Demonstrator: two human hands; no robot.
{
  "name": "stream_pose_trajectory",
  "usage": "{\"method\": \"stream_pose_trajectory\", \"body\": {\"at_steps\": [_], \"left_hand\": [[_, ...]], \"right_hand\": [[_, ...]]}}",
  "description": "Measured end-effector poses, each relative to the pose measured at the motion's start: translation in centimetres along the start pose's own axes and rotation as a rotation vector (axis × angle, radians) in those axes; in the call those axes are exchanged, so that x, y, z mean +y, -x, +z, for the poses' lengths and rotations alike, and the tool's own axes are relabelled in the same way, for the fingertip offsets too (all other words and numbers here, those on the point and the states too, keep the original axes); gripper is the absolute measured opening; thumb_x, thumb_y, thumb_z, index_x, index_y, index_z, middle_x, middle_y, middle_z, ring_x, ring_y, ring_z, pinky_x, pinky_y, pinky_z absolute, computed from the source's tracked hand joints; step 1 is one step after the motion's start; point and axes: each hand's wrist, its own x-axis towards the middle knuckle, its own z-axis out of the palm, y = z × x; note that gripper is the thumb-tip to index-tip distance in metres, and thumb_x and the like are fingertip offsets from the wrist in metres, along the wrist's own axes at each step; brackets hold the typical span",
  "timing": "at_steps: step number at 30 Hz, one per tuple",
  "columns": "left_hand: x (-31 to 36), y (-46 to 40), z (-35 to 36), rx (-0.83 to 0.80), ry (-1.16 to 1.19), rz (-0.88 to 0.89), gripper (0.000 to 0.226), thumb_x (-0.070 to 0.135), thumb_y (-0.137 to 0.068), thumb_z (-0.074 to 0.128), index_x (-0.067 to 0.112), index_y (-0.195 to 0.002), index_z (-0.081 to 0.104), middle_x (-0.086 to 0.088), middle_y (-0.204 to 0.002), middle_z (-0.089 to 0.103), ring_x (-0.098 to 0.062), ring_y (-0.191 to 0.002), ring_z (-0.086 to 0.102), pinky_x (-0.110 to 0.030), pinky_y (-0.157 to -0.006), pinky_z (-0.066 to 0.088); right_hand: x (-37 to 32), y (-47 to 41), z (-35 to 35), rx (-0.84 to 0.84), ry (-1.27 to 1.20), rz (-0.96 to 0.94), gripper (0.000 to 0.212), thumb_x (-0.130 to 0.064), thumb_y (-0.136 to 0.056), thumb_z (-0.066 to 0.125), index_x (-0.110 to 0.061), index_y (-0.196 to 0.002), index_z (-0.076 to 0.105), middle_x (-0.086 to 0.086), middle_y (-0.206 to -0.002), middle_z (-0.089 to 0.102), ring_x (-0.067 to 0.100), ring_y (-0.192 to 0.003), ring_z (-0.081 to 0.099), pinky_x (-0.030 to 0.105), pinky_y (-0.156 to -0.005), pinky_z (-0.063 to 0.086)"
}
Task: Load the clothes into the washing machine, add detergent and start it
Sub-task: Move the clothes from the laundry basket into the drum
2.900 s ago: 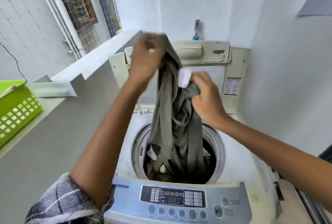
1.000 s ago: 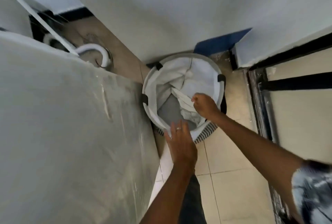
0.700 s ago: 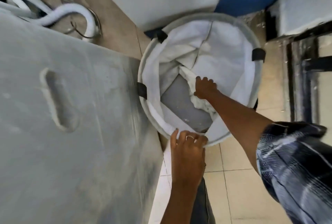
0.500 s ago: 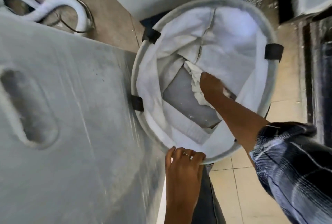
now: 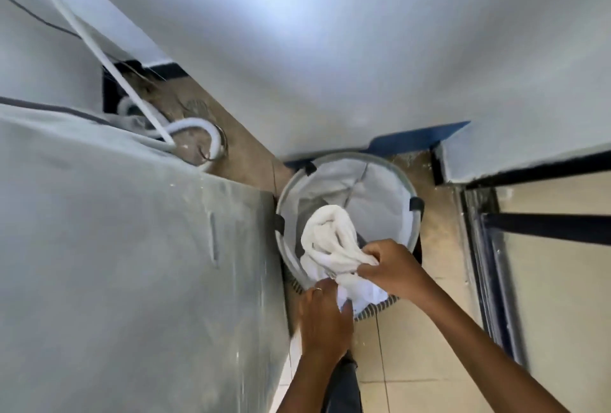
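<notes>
While both hands (image 5: 393, 267) grip towel (image 5: 330, 237), basket (image 5: 390, 181) seemingly emptied.

Head-worn, wide-angle, looking steeply down from standing height — washing machine's side panel (image 5: 132, 263) close on the left, laundry hamper (image 5: 390, 181) on the tiled floor (image 5: 413, 363) below centre, white wall (image 5: 330, 48) above. Single view — nothing shared.

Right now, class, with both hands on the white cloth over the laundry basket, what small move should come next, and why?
Probably lift the white cloth up clear of the laundry basket. The right hand grips its bunched middle and the left hand holds its lower end, yet the cloth hangs partly within the basket rim, beside the washing machine.
</notes>
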Motion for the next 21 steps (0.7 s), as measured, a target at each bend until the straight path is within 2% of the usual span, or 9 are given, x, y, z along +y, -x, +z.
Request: {"method": "stream_pose_trajectory", "body": {"at_steps": [2,4,5,7,10,12,15,18,21], "left_hand": [[2.3,0.8,-3.2,-0.008,0.312,-0.151,0.03,0.029,-0.091,0.057,0.015,-0.117,0.058,0.0,-0.118,0.062,-0.019,-0.111,0.058,-0.032,-0.094,0.047],[4.5,1.8,-6.1,0.051,0.556,-0.158,0.026,0.026,-0.091,0.058,0.014,-0.114,0.059,-0.002,-0.114,0.064,-0.021,-0.107,0.061,-0.041,-0.091,0.05],[5.6,2.7,-7.7,0.089,0.664,-0.144,0.027,0.026,-0.09,0.06,0.016,-0.115,0.058,-0.002,-0.115,0.063,-0.019,-0.106,0.061,-0.043,-0.091,0.051],[7.5,4.9,-10.8,0.132,0.84,-0.099,0.037,0.031,-0.087,0.065,0.025,-0.121,0.051,0.004,-0.119,0.06,-0.012,-0.109,0.059,-0.04,-0.094,0.051],[9.6,8.8,-14.7,0.234,0.971,-0.02,0.059,0.03,-0.083,0.072,0.041,-0.125,0.033,0.014,-0.123,0.053,-0.001,-0.111,0.056,-0.028,-0.094,0.05],[10.6,11.4,-16.9,0.29,1.045,0.027,0.066,0.027,-0.083,0.072,0.045,-0.127,0.026,0.014,-0.127,0.05,-0.003,-0.115,0.054,-0.03,-0.097,0.05],[11.9,15.1,-20.1,0.288,1.106,0.138,0.06,0.033,-0.086,0.067,0.046,-0.129,0.028,0.016,-0.13,0.05,-0.004,-0.119,0.053,-0.032,-0.101,0.047],[12.0,19.0,-24.3,0.349,1.101,0.242,0.046,0.034,-0.089,0.063,0.048,-0.123,0.035,0.02,-0.126,0.053,0.002,-0.115,0.055,-0.022,-0.096,0.048],[10.6,23.3,-28.9,0.451,1.085,0.317,0.041,0.041,-0.088,0.06,0.042,-0.125,0.042,0.018,-0.121,0.059,-0.004,-0.111,0.06,-0.026,-0.089,0.052]], "right_hand": [[-3.3,3.1,-2.9,0.017,-0.105,-0.038,0.033,-0.014,-0.073,0.064,-0.019,-0.054,0.037,-0.005,-0.054,0.029,0.009,-0.053,0.027,0.029,-0.052,0.019],[-6.3,5.9,-5.3,0.015,-0.193,-0.046,0.019,-0.014,-0.076,0.063,-0.007,-0.061,0.053,0.001,-0.06,0.041,0.012,-0.059,0.038,0.027,-0.056,0.028],[-7.8,7.4,-6.3,0.024,-0.229,-0.049,0.016,-0.014,-0.077,0.063,0.0,-0.071,0.06,0.004,-0.065,0.049,0.014,-0.064,0.045,0.027,-0.059,0.033],[-10.6,10.4,-8.1,0.05,-0.317,-0.069,0.02,-0.013,-0.078,0.063,0.004,-0.086,0.064,0.007,-0.073,0.057,0.015,-0.07,0.053,0.028,-0.063,0.04],[-14.6,15.3,-10.3,0.087,-0.446,-0.129,0.01,-0.014,-0.075,0.064,-0.009,-0.082,0.07,0.007,-0.077,0.067,0.012,-0.072,0.06,0.023,-0.061,0.045],[-17.1,18.5,-11.3,0.108,-0.551,-0.187,0.011,-0.018,-0.069,0.067,-0.013,-0.078,0.072,0.004,-0.078,0.07,0.012,-0.074,0.062,0.023,-0.061,0.047],[-20.3,22.4,-12.2,0.091,-0.671,-0.258,0.025,-0.022,-0.056,0.063,-0.01,-0.077,0.071,0.003,-0.074,0.069,0.015,-0.07,0.063,0.029,-0.06,0.048],[-23.7,26.1,-12.7,0.061,-0.756,-0.355,0.018,-0.017,-0.056,0.062,-0.011,-0.071,0.071,0.003,-0.07,0.068,0.014,-0.063,0.064,0.024,-0.053,0.05],[-28.2,30.6,-11.9,0.015,-0.748,-0.511,0.018,-0.016,-0.061,0.061,-0.001,-0.071,0.063,0.01,-0.069,0.061,0.019,-0.065,0.059,0.025,-0.053,0.046]]}}
